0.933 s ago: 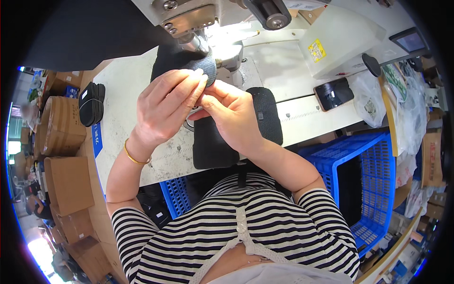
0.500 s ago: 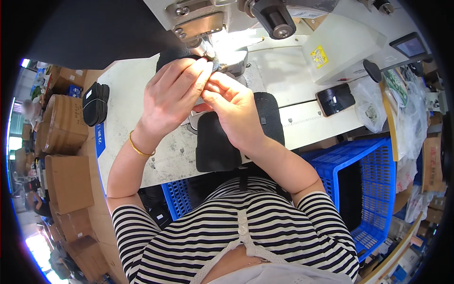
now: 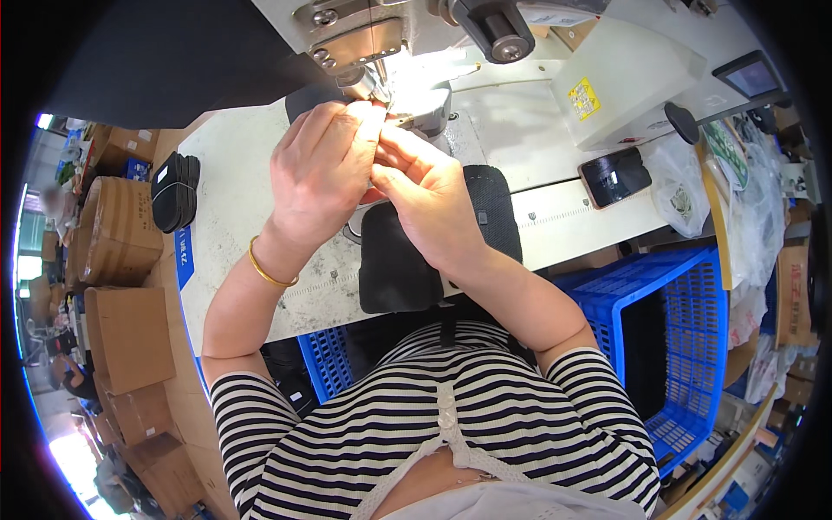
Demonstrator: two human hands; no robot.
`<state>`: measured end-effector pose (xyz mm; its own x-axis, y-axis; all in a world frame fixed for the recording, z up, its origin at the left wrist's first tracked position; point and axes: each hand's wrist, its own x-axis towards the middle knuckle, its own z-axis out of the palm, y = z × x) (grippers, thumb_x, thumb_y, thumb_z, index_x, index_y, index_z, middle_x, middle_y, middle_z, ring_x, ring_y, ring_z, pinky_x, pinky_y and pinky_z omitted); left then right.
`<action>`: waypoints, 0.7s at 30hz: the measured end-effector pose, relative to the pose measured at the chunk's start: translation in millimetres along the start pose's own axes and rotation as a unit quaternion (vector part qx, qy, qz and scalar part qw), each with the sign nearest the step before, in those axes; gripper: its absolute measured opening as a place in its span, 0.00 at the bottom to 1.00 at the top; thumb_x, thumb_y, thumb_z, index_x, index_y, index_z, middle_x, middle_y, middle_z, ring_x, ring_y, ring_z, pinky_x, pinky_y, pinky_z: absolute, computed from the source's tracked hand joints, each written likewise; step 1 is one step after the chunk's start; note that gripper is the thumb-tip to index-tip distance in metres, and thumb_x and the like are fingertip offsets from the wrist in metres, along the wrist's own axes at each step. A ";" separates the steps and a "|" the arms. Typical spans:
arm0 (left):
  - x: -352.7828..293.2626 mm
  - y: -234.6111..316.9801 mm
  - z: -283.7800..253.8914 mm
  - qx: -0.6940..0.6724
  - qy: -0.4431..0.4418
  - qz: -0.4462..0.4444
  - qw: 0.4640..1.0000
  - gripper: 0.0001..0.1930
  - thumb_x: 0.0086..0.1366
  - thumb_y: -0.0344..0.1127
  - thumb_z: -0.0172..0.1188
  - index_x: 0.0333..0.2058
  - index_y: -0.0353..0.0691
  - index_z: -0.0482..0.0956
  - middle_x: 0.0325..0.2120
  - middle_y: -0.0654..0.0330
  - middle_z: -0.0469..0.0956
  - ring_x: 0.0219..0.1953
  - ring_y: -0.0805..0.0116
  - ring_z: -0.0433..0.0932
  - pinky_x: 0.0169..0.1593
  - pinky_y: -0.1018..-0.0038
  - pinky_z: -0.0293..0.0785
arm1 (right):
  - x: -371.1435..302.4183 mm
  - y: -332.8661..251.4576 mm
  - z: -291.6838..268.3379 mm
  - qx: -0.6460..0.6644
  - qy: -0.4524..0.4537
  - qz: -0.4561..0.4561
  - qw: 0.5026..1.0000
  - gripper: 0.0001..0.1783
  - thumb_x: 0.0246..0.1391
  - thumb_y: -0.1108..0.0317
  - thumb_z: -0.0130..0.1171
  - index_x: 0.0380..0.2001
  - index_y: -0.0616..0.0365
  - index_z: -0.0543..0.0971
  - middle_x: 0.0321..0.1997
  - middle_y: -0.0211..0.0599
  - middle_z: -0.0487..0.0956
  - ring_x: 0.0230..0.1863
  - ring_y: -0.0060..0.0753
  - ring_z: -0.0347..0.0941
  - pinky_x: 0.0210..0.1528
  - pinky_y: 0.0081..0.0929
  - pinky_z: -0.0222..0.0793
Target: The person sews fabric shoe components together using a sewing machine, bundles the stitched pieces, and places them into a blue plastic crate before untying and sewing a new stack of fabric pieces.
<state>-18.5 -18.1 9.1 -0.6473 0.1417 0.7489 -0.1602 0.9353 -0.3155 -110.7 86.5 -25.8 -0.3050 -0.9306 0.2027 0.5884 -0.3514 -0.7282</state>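
"Black fabric piece (image 3: 310, 97), upper middle of the frame, close under the sewing machine (image 3: 360, 48), and you've got both hands up there! Let's go from the left."

"Upper left: a banded black stack (image 3: 176, 192) on your white worktable (image 3: 230, 251), well apart from you. Moving in, your left hand (image 3: 321, 169), fingers bunched, covering much of the piece."

"Are you grasping it?"

"Can't tell; your own fingers hide the contact. Your right hand (image 3: 433, 195) meets the left, fingers curled, thumb drawn in, and its hold is hidden too."

"So how far along are you?"

"You have the piece at the machine: that much looks done. No seam shows, so what's left can't be judged."

"And around your right wrist?"

"Black padded panels (image 3: 394, 273) either side, mid-frame. Then your phone (image 3: 615, 176), upper right, and a blue crate (image 3: 594, 299), lower right."
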 end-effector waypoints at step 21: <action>13.4 -7.3 -34.8 -0.197 -0.108 -0.106 0.969 0.14 0.49 0.20 0.63 0.37 0.33 0.82 0.36 0.57 0.80 0.38 0.58 0.78 0.41 0.69 0.77 | 0.7 2.2 -3.4 -0.077 0.023 0.007 0.997 0.09 0.60 0.76 0.49 0.32 0.66 0.79 0.27 0.24 0.75 0.28 0.12 0.70 0.36 0.19 0.77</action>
<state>-0.1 -11.7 41.7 -0.7788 -0.0978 0.6196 -0.0373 0.9932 0.1100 -112.2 85.5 -29.5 -0.3341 -0.9283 0.1635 0.4724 -0.3150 -0.8232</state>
